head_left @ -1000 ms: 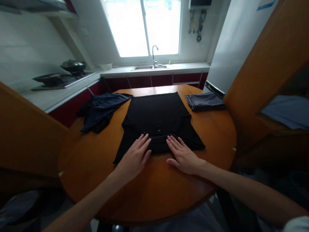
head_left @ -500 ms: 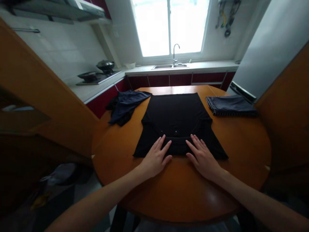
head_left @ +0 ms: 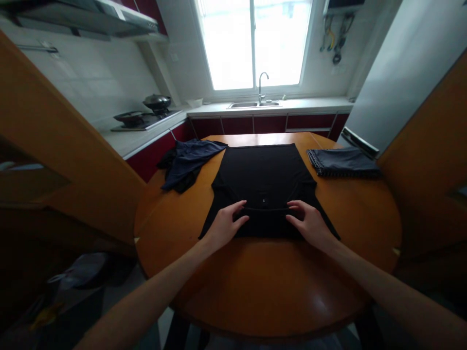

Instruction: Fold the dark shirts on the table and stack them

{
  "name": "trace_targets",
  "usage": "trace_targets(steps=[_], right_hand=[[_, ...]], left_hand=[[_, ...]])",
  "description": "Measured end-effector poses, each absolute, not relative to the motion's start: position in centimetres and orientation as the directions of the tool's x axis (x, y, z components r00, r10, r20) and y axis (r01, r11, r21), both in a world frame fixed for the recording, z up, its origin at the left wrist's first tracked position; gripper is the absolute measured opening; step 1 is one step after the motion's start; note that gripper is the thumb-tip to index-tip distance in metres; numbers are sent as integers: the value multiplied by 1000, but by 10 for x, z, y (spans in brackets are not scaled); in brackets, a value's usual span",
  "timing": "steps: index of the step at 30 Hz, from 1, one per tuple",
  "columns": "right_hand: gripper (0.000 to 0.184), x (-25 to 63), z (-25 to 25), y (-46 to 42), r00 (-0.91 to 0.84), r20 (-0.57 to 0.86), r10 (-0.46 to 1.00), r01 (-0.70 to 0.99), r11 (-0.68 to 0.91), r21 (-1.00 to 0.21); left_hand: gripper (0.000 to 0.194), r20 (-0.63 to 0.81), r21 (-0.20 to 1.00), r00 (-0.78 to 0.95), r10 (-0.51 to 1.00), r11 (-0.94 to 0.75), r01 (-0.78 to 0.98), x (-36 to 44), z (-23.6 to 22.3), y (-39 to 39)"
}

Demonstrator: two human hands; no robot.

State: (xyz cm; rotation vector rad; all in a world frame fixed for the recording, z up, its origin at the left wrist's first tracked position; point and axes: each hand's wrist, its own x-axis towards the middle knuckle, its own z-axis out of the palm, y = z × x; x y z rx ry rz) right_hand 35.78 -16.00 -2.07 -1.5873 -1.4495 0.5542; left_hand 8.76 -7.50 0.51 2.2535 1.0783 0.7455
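A black shirt [head_left: 262,170] lies spread flat on the round wooden table [head_left: 277,282], its collar band towards me and a small pale mark just beyond the band. At the left end of this band rests my left hand [head_left: 228,221], thumb and fingers apart, with the fingertips at the fabric. My right hand [head_left: 308,221] mirrors it at the right end, fingers bent and thumb spaced away from them. I see no cloth pinched in either hand.
Crumpled dark blue and black clothes [head_left: 189,163] lie at the table's left edge. Folded dark jeans [head_left: 343,162] sit at the far right. Beyond the table are a counter with a sink [head_left: 251,104] and a stove [head_left: 146,120] with pans.
Both hands were lying flat with fingers stretched over the collar band. Now the fingers are bent and the hands have moved slightly apart. The camera view has shifted a little.
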Motion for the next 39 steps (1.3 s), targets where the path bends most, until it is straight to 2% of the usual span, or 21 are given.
trace_targets(steps=[3, 5, 9, 12, 14, 17, 20, 22, 25, 27, 34, 37, 39], right_hand=[[34, 360, -11, -180, 110, 269, 957, 541, 170, -824], [33, 360, -9, -200, -31, 296, 955, 560, 261, -786], [36, 362, -16, -231, -327, 288, 900, 602, 434, -670], [31, 364, -23, -238, -433, 289, 854, 632, 516, -578], [25, 364, -22, -236, -426, 279, 860, 642, 505, -577], [20, 364, -15, -223, -316, 237, 918, 634, 391, -667], [21, 364, -5, -207, -195, 158, 968, 597, 245, -764], [23, 364, 0, -199, -217, 101, 971, 560, 209, -801], [26, 365, 2, -196, -311, 58, 949, 515, 220, -828], [28, 366, 1, -197, -327, 51, 943, 502, 220, -836], [22, 362, -12, -182, -146, 75, 986, 533, 142, -834], [22, 359, -22, -175, -52, 122, 991, 586, 129, -800], [23, 358, -30, -174, 21, 160, 987, 658, 107, -745]], left_hand=[[33, 311, 610, 635, 707, -661, 437, 71, 12, -97], [30, 334, 545, 738, 586, -759, 356, 57, 9, -115], [39, 270, 386, 893, 361, -890, 243, 33, -7, -142], [43, 236, 365, 904, 358, -894, 259, 28, -14, -148], [41, 227, 426, 884, 409, -858, 288, 31, -11, -145], [31, 188, 551, 843, 504, -764, 334, 42, 4, -130], [26, 71, 649, 811, 580, -645, 404, 55, 21, -111], [30, 2, 683, 832, 554, -609, 404, 60, 29, -102], [39, -22, 697, 896, 444, -635, 332, 61, 33, -99], [40, -21, 701, 901, 434, -636, 323, 59, 32, -101], [31, -151, 778, 784, 602, -417, 470, 69, 16, -80], [31, -122, 772, 686, 717, -367, 520, 77, 6, -69], [29, -73, 736, 646, 760, -396, 549, 81, 0, -69]])
